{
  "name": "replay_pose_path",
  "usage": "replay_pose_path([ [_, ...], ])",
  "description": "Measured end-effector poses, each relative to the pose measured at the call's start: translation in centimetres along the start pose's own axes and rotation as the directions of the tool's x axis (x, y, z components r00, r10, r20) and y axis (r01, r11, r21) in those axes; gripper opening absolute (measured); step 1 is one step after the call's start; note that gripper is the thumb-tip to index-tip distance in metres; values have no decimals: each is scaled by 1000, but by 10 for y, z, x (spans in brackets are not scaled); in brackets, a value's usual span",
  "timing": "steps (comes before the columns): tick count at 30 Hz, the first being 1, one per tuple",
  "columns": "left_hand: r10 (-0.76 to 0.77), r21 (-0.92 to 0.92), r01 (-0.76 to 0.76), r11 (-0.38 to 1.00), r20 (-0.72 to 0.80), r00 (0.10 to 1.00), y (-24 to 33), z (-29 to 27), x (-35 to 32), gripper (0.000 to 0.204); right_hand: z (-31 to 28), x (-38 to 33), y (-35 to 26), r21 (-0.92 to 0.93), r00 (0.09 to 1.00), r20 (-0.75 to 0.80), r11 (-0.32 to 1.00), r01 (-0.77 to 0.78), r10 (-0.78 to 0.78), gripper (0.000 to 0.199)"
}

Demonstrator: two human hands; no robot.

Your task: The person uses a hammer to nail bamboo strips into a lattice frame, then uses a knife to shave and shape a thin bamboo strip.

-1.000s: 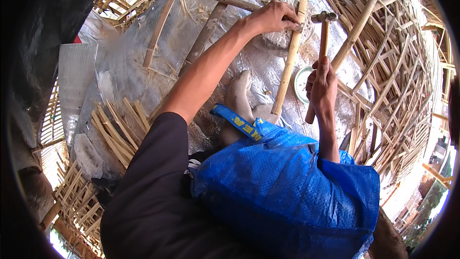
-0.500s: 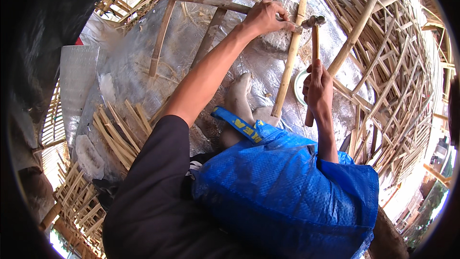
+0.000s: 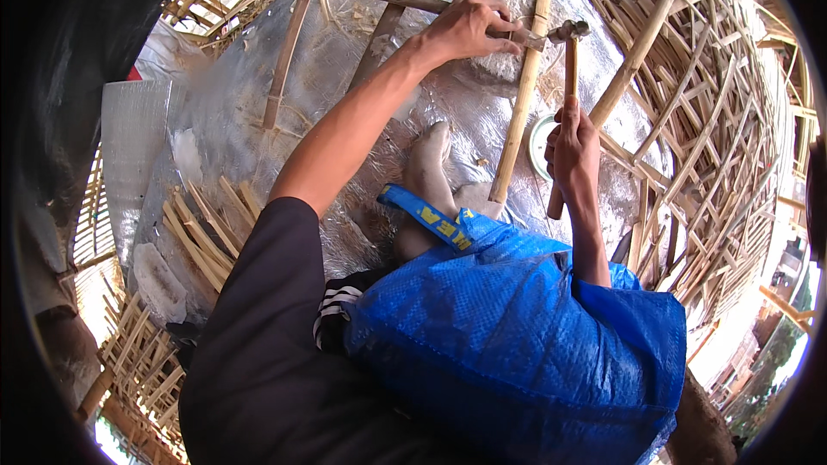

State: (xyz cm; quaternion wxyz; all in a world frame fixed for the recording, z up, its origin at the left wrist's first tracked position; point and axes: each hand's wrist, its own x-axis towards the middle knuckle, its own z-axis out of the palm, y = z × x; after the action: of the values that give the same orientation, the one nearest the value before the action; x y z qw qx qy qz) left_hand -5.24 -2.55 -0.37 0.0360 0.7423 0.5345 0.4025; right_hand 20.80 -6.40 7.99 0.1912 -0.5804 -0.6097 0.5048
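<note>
My left hand (image 3: pixel 475 27) pinches a short flat metal chisel (image 3: pixel 534 41) against a pale bamboo pole (image 3: pixel 521 95). The pole lies lengthwise, from my feet to the far edge, crossing a rough grey stone (image 3: pixel 495 69). My right hand (image 3: pixel 575 151) is closed around the wooden handle of a hammer (image 3: pixel 572 69). The hammer's metal head sits just right of the pole, level with the chisel; whether they touch I cannot tell. Partly behind my right hand rests a round, pale green-rimmed dish or lid (image 3: pixel 541 146). My dusty foot (image 3: pixel 426 159) is left of the pole's near end.
Blue woven plastic sheeting (image 3: pixel 508 319) covers my lap. To the right is a big heap of split bamboo strips (image 3: pixel 715 112), with a thick pole (image 3: pixel 637 52) leaning along it. More split pieces (image 3: pixel 202 237) lie at left. Dark sticks (image 3: pixel 383 39) cross the silvery ground sheet (image 3: pixel 345 112).
My left hand has shifted slightly left and down, and more of the chisel's blade shows. The hammer head has moved slightly right and tilted a little differently.
</note>
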Motion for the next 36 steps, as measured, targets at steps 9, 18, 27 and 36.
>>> replay_pose_path([
  [9, 16, -15, -17, 1000, -58, 998, 3, 18, 23, 32, -16, 29, 9, -133, 996, -53, 988, -73, 67, 50],
  [18, 64, -62, -69, 996, -69, 996, 5, 16, 30, 31, -24, 46, 0, 15, 988, -41, 989, -149, 149, 47],
  [27, 32, -66, -34, 997, -35, 999, 7, 17, 42, 33, -34, 127, -27, 89, 978, -205, 996, -28, 46, 40],
  [36, -34, 60, 30, 998, 65, 997, 5, 19, 51, 31, -18, 192, -25, -118, 961, -273, 993, 15, -47, 36],
])
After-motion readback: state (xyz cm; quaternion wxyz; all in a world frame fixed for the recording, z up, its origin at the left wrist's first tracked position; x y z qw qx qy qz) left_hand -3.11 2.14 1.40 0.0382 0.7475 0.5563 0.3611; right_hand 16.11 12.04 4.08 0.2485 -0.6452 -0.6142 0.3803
